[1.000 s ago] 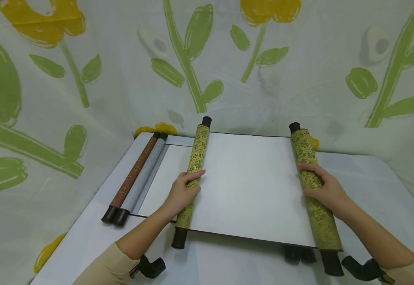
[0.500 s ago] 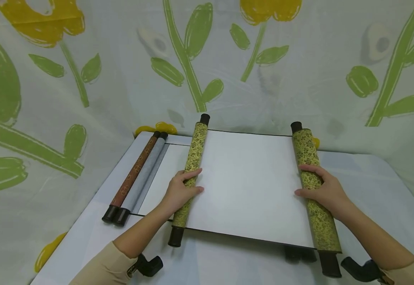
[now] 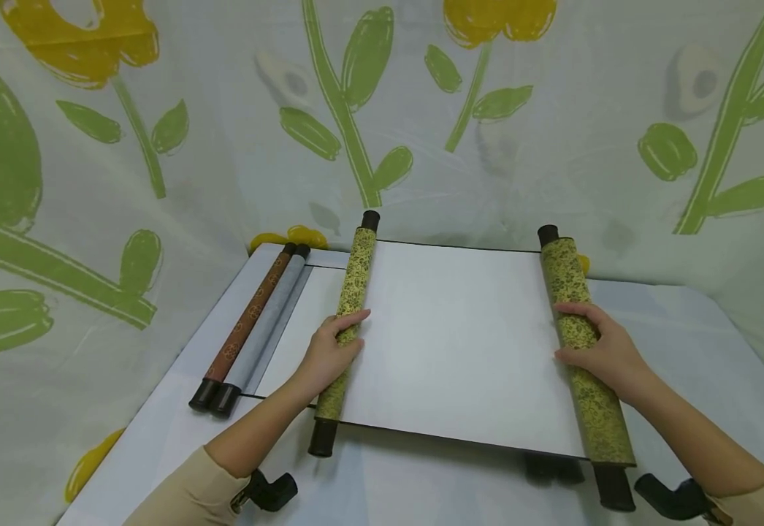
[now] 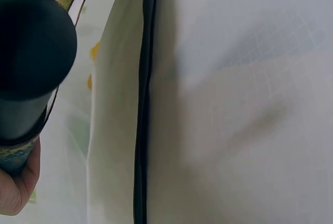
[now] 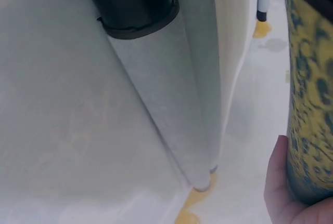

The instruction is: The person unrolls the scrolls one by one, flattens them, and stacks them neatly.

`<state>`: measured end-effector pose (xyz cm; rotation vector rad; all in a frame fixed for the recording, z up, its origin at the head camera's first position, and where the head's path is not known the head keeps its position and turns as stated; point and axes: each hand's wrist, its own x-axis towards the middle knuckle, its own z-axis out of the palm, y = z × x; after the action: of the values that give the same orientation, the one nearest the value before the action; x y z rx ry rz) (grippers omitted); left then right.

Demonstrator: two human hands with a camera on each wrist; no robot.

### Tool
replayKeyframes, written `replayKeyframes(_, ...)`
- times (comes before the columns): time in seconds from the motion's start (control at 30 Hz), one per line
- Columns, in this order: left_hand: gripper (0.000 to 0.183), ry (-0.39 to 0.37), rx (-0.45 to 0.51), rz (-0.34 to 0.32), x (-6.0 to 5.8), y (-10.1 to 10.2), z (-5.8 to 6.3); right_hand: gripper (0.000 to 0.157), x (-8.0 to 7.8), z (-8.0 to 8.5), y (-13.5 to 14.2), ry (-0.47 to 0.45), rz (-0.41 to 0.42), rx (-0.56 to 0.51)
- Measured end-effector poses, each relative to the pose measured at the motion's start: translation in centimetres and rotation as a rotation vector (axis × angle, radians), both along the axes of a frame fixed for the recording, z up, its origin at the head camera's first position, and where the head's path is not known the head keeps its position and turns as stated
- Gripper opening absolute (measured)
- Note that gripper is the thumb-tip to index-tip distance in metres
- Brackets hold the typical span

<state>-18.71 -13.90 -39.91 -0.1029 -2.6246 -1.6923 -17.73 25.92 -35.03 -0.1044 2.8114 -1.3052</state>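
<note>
A scroll with yellow-green patterned backing hangs partly unrolled between my two hands, its white paper stretched between two rolls. My left hand grips the left roll, fingers and thumb wrapped round its middle. The thicker right roll is held by my right hand in the same way. Black knobs cap both rolls; one knob fills the left wrist view's upper left corner. In the right wrist view, the patterned roll stands at the right edge with a thumb against it.
Beneath lies another unrolled scroll; its white sheet shows at left. A brown patterned roll and a grey roll lie side by side on the white-covered table. Grey rolls with black ends lie below my right hand. A flowered cloth hangs behind.
My left hand and the left roll have shifted a little to the left, so slightly more white paper shows between the rolls. My right hand has barely moved.
</note>
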Motion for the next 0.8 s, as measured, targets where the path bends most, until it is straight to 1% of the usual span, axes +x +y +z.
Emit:
replayKeyframes(0.13,0.041,-0.003,-0.003,-0.007,0.0,-0.3,0.0,0.073,0.0,-0.1,0.3,0.027,0.000,0.035)
replayKeyframes(0.37,0.039,-0.032,-0.017,-0.026,0.3,-0.9,-0.1,0.069,0.0,-0.2,0.9,-0.041,0.055,0.042)
replayKeyframes(0.53,0.041,-0.018,-0.023,-0.031,0.2,-1.1,0.1,0.068,0.0,-0.6,1.0,-0.057,0.048,0.033)
replayKeyframes(0.63,0.043,-0.022,-0.037,-0.015,0.1,-1.1,0.2,0.073,0.1,-0.9,0.9,-0.055,0.035,0.037)
replayKeyframes(0.8,0.053,-0.052,-0.079,0.022,-0.2,-1.1,0.4,0.088,0.0,-1.1,0.8,-0.024,0.027,0.070)
